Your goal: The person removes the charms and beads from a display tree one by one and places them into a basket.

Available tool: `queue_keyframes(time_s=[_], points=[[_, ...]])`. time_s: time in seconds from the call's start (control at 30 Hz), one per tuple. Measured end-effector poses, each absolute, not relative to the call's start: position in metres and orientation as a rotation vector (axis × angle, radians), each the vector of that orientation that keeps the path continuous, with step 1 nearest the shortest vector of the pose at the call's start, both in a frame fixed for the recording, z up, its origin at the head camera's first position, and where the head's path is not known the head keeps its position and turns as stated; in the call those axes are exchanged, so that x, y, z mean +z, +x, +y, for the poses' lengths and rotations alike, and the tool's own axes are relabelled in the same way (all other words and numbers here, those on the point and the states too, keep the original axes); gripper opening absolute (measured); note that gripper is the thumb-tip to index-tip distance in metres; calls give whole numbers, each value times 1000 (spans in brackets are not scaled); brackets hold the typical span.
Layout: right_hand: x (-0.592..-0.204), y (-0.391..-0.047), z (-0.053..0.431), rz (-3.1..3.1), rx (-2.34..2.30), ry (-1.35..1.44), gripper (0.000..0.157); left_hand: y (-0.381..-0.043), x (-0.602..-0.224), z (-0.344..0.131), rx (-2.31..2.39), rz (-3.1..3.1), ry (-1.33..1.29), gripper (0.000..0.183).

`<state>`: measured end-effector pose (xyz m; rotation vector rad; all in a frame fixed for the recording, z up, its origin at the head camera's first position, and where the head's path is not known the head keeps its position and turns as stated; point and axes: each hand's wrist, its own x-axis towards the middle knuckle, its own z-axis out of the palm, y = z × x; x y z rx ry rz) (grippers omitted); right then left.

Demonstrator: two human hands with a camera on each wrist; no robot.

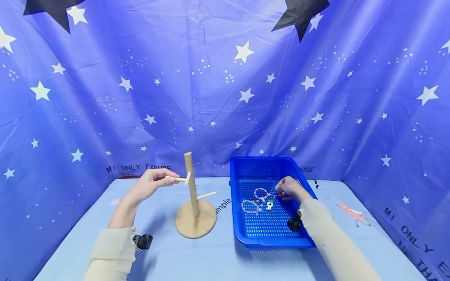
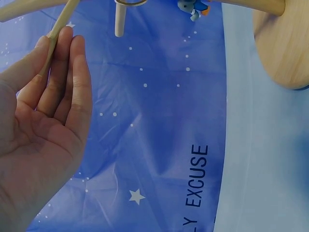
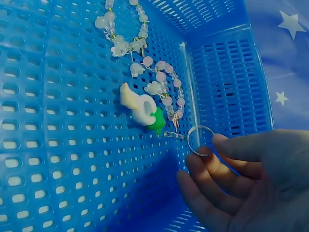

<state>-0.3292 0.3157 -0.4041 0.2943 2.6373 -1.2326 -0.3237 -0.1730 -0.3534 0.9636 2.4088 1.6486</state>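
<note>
A round-based wooden stand (image 1: 194,199) with side pegs stands left of the blue plastic basket (image 1: 234,226). My left hand (image 1: 151,183) pinches the end of an upper peg (image 2: 63,18) between thumb and fingers. Another peg in the left wrist view bears a metal ring, and a small blue figure (image 2: 189,6) shows near it, partly cut off. Inside the basket, my right hand (image 3: 241,179) pinches the metal ring of a keychain (image 3: 144,109) with a white and green figure. That figure lies low in the basket, near the beaded bracelets.
A clear-beaded bracelet (image 3: 143,33) and a pink-beaded bracelet (image 3: 161,76) lie in the basket beside the keychain. A pale blue cloth (image 1: 197,261) covers the table. Behind it hangs a blue star-printed curtain (image 1: 211,101).
</note>
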Motion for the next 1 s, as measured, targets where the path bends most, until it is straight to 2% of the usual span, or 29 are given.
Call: queue_keyframes(time_s=[0.2, 0.57, 1.0], points=[[-404, -328, 311, 2742, -1257, 351, 22, -321, -358, -173, 1659, 2411, 955, 25], [-383, -333, 288, 2667, -1471, 210, 27, -325, -355, -177, 1664, 2426, 944, 24], [-361, -332, 227, 2496, -1686, 5, 29, -325, -354, -173, 1664, 2426, 888, 25]])
